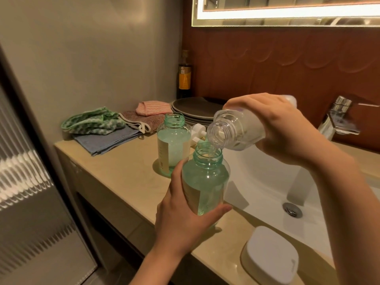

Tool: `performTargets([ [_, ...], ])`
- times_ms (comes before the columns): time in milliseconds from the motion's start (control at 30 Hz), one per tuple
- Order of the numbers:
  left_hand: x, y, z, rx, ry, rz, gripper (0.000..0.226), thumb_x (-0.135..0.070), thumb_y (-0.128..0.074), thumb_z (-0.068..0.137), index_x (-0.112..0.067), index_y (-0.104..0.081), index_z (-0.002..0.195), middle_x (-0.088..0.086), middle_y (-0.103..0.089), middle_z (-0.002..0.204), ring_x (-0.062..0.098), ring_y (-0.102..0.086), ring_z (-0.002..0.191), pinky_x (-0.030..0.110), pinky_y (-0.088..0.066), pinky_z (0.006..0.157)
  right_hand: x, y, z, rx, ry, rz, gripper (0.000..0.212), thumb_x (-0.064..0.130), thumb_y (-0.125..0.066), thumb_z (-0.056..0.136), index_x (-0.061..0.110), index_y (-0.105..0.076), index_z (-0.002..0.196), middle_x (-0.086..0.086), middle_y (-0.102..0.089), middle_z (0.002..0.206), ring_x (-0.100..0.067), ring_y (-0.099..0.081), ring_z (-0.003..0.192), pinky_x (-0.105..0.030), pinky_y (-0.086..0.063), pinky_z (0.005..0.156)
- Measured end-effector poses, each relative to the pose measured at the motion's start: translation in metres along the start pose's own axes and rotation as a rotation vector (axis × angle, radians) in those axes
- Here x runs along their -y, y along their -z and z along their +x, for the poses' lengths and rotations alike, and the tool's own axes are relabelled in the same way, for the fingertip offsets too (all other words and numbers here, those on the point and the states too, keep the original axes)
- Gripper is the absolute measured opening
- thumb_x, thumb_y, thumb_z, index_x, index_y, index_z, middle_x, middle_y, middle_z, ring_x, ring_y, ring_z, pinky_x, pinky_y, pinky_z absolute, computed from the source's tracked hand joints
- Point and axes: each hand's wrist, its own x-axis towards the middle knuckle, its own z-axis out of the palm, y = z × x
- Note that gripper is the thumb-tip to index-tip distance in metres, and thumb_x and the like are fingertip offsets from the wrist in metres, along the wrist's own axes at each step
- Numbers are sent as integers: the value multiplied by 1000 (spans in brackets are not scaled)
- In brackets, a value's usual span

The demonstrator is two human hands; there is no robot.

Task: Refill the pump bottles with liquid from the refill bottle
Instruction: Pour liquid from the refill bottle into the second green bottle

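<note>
Pouring in progress: right hand [283, 128] wrapped round the refill bottle [236, 130], whose long axis is tipped down to the left. Its mouth is just above the open neck of the near pump bottle [205, 182]. The left hand [185, 219] grips that bottle round its lower body, roughly upright, at the worktop [123, 171] edge beside the sink [277, 182]. Cannot tell if its base rests on the worktop. A thin clear stream looks to drop into the neck.

Key relation: refill mouth sits up-right of the neck, so the lip needs to sit centred over it. The open second pump bottle [173, 145] stands on the worktop just behind, white pump heads [198, 129] beside it.
</note>
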Motion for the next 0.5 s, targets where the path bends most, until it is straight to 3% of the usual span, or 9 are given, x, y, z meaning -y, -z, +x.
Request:
performTargets([
  [367,0,0,0,10,22,-9,103,-80,-63,41,-61,-9,126,-38,-34,121,-4,-37,114,43,-38,105,0,1,0,-2,14,-14,76,-12,-72,65,25,-49,128,0,-58,125,-25,-50,116,-43,-36,98],
  [500,-1,0,0,8,21,-8,104,-80,-63,42,-58,-10,128,-28,-38,127,0,-40,117,43,-39,104,0,1,1,5,10,-2,77,-12,-71,65,26,-49,127,1,-57,125,-24,-50,117,-42,-35,98],
])
